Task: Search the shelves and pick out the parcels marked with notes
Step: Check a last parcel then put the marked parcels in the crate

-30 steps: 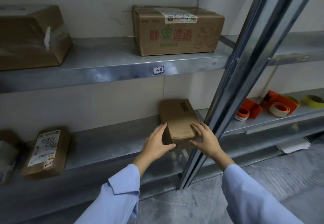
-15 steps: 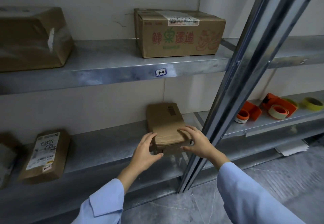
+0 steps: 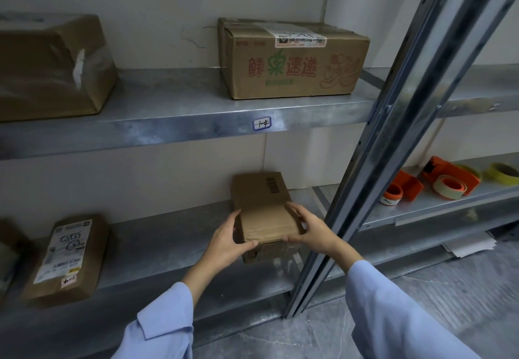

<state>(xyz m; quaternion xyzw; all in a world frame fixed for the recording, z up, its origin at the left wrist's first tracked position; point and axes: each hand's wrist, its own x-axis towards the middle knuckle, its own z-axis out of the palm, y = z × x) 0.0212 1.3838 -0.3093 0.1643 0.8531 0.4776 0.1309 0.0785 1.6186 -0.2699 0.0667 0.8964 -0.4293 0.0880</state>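
Turning the centre-frame parcel [image 3: 264, 207], clamped between left hand [image 3: 227, 235] and right hand [image 3: 309, 226] at its sides, should go slowly so any note shows.

Your shirt is pale blue with long sleeves. Your left sleeve [image 3: 161, 327] ends in a cuff with a pointed, turned-out flap at its edge, and the forearm beyond it is uncovered up to your bare left hand [image 3: 226, 242]. Your right sleeve [image 3: 393, 322] is the same smooth blue cloth, wide and softly creased, its plain hem ending near the wrist of your bare right hand [image 3: 313, 231].
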